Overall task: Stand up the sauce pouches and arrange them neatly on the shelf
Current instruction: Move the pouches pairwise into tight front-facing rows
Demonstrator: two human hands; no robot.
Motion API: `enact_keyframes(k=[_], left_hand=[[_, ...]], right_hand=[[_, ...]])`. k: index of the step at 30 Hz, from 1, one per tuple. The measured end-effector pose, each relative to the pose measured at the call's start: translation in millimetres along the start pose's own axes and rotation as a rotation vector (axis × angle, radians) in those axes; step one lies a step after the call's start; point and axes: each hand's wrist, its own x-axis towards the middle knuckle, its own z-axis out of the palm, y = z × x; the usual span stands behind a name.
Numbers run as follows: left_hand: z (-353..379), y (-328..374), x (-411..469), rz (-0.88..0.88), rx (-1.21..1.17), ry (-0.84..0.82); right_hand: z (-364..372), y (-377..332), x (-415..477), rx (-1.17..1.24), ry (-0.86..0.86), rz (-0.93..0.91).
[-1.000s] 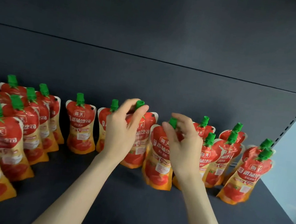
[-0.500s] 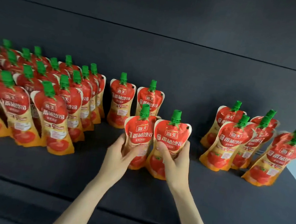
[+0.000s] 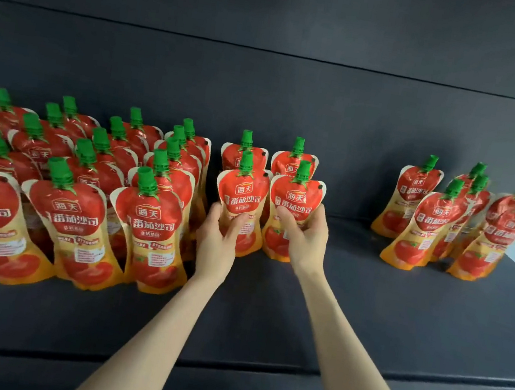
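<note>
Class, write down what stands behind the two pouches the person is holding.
Behind the left held pouch stands a rear left pouch; behind the right held pouch, a rear right pouch. Only their green caps and red tops show; lower bodies are covered.

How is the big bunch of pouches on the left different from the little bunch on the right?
The left bunch has many pouches in rows; the right bunch only a few. The left bunch sits close to the two held pouches; the right bunch stands farther off. Both have green caps.
</note>
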Motion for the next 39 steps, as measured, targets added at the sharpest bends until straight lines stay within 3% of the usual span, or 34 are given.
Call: enact_keyframes(k=[7, 13, 23, 39], left_hand=[[6, -16, -8, -0.051, 0.110, 0.027], [11, -15, -3, -0.058, 0.120, 0.049], [19, -19, 4, -0.066, 0.341, 0.144], [18, -17, 4, -0.107, 0.283, 0.133]], right_hand=[[-10, 29, -18, -0.155, -0.129, 0.046], [-12, 29, -7, -0.251, -0.092, 0.026], [-19, 35, 10, -0.287, -0.141, 0.014], [-18, 38, 9, -0.308, -0.107, 0.007]])
